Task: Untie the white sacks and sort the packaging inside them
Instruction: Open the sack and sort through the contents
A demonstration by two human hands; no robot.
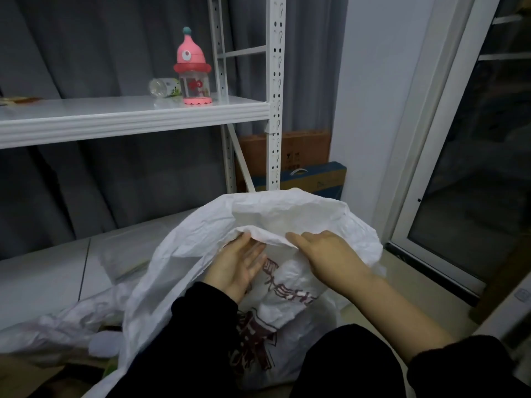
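1. Black sleeves lie lowest in view. One reaches the left wrist, and the other ends far up the right arm, leaving that forearm bare.
2. Between the arms, on the pale floor, stands one white sack. It looks woven and is heavily crumpled, with large red-brown printed characters down its near side. Its mouth gapes toward the camera, and the far rim stands up and is folded forward.
3. The left hand is at the mouth with its palm turned up. Its fingers are straight and slightly spread, with their tips under the folded rim, and the thumb touches the fold's edge.
4. The right hand lies back-up on the same fold with its fingers pressed together. The thumb is hidden, so I cannot tell whether it pinches the rim.
5. One piece of crinkled translucent plastic shows inside the mouth, just below both hands.
6. One more pale crumpled bag lies on the floor just left of the sack.
7. A white metal shelf carries two bottles. A pink-capped bottle stands upright, and a clear bottle lies on its side just beside it.
8. Two boxes stand on edge behind the shelf post, a brown box and a blue-edged box.
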